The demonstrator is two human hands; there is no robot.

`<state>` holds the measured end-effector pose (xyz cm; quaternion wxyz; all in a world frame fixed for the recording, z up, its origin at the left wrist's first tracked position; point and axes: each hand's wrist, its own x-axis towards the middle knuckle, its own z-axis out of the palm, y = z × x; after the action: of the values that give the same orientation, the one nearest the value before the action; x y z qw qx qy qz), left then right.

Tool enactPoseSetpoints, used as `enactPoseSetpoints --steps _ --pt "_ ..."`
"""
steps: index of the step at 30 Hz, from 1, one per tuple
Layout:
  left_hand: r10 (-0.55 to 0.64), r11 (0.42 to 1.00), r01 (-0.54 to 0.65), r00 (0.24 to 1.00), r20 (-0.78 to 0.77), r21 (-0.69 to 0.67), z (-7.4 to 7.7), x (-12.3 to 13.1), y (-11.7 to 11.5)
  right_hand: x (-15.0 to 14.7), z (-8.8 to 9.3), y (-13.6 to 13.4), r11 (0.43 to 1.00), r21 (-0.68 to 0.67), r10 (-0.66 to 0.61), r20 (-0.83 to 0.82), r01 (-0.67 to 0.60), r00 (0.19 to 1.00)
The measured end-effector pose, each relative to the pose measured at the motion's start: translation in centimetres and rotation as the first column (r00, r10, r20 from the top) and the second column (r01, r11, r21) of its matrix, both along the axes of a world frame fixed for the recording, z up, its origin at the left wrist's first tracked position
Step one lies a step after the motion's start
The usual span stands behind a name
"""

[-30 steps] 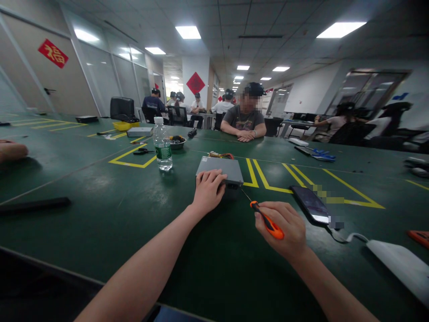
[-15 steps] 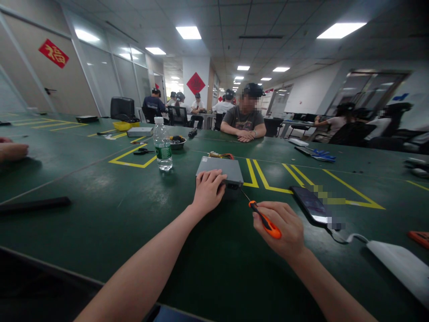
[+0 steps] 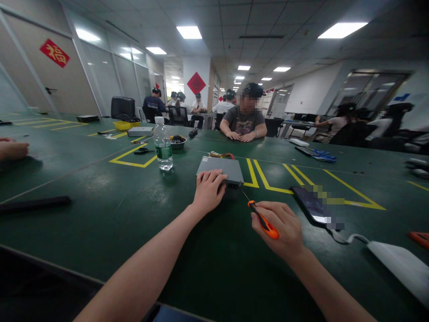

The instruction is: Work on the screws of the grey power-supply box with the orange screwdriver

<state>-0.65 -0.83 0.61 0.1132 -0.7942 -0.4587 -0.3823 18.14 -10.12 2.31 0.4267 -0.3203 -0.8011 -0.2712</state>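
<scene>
Ideally the left hand [image 3: 208, 190], spread flat, pins the grey box [image 3: 221, 167] while the right hand [image 3: 280, 229], clasping the orange screwdriver [image 3: 263, 222], aims squarely.

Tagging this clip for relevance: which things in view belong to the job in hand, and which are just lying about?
In use: left hand resting on the grey metal box; right hand gripping the orange-handled screwdriver, tip by the box's near corner.
Lying about: water bottle, phone, white device on a cable, scissors, bowl.
</scene>
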Motion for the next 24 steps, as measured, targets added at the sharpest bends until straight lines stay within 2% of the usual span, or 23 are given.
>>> enactPoseSetpoints --steps 7,12,16,19,24 --pt "-0.007 1.0 0.007 1.0 0.002 0.0 0.0 0.0 0.0 -0.9 -1.0 -0.5 0.999 -0.025 -0.034 0.169 0.038 0.985" --pt "-0.012 1.0 0.012 1.0 -0.011 0.0 0.1 0.0 -0.1 -1.1 -1.1 -1.9 0.981 -0.168 -0.062 0.185 0.094 0.981" --pt "-0.011 1.0 0.011 1.0 -0.017 -0.008 0.1 0.0 -0.1 -0.5 -1.1 -2.0 0.992 -0.041 -0.103 0.25 0.116 0.963" --pt "-0.013 1.0 0.013 1.0 -0.013 -0.008 0.0 0.0 -0.1 -0.1 -1.1 -1.8 0.988 0.043 -0.157 0.226 0.151 0.962" --pt "-0.009 1.0 0.009 1.0 -0.006 -0.005 0.0 0.0 -0.1 -1.0 -0.8 -2.3 0.985 -0.028 -0.16 0.209 0.169 0.965"
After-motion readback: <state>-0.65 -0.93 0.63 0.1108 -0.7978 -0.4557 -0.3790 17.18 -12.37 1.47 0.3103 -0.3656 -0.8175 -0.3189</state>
